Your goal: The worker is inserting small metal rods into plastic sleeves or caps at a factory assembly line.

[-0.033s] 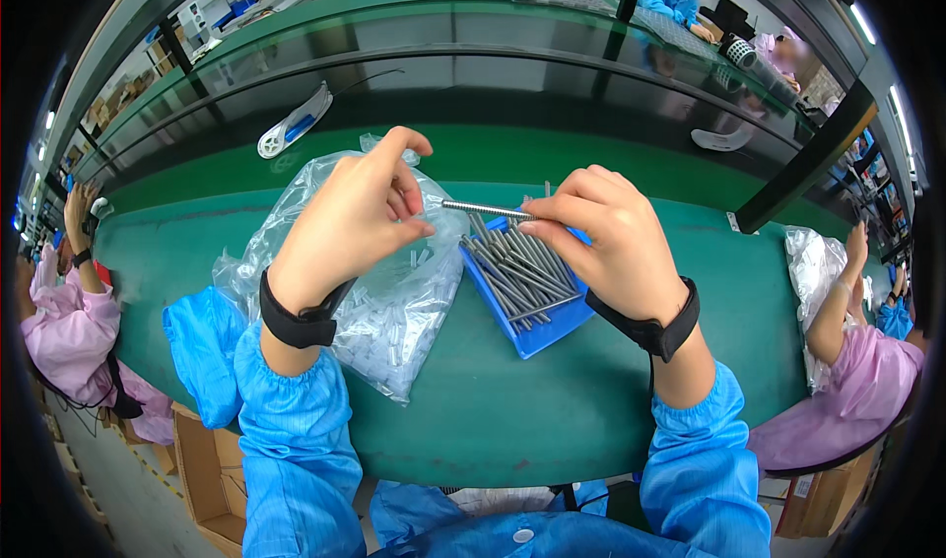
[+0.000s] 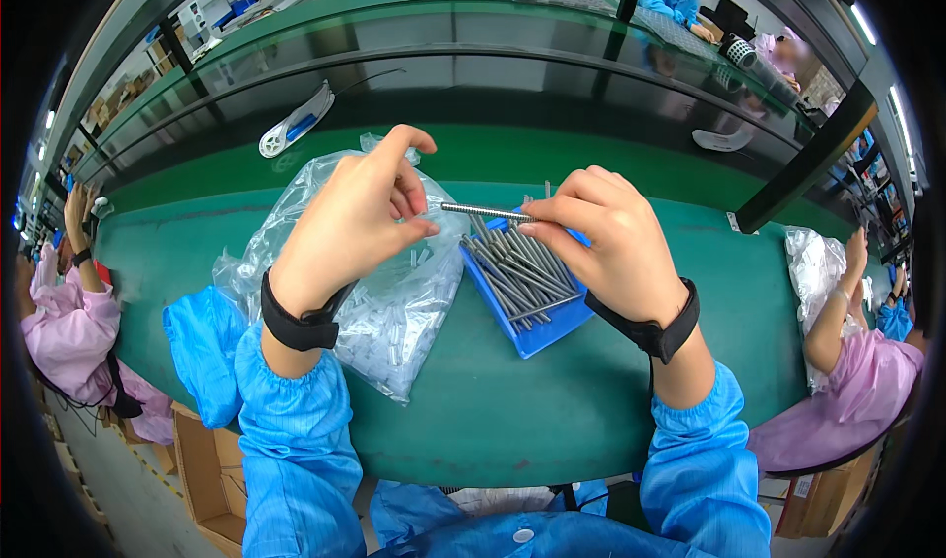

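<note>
A blue bin point(image 2: 540, 340) is holding metal rods point(image 2: 520, 270), a clear bag point(image 2: 439, 274) translucent pieces point(image 2: 398, 339). The right hand point(image 2: 613, 235) is pinching a rod point(image 2: 483, 210); the left hand point(image 2: 353, 205) is gaping.

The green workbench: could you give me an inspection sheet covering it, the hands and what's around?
Surface: green tabletop, dark marks near its close edge.
Job's things: threaded metal rod in hand; blue bin of similar rods; clear plastic bag with small clear pieces.
Clutter: crumpled blue material left of the bag.
Hands: right hand pinches the rod; left hand has curled fingers, nothing plainly visible in it.
Cables: thin cord below the right wristband.
Surroundings: people in pink at left and right.
</note>
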A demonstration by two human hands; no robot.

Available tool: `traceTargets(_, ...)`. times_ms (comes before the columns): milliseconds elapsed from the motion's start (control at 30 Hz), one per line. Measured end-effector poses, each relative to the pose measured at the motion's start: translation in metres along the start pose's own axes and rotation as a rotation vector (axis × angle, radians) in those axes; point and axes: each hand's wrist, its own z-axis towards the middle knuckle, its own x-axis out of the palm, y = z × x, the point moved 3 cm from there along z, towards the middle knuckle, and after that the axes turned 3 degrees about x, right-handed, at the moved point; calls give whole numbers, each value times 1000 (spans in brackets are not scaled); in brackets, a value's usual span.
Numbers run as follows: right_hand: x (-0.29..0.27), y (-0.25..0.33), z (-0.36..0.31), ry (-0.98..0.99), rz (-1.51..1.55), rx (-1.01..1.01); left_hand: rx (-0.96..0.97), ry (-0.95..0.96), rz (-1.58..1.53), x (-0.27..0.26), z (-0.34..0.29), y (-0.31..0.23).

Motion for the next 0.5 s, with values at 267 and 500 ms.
traceTargets(267,3,1,-2,19,-34,-24,55,-70,-27,5,-2,-12)
traceTargets(500,4,2,-2,41,-43,-26,105,-93,-4,6,-2,-15)
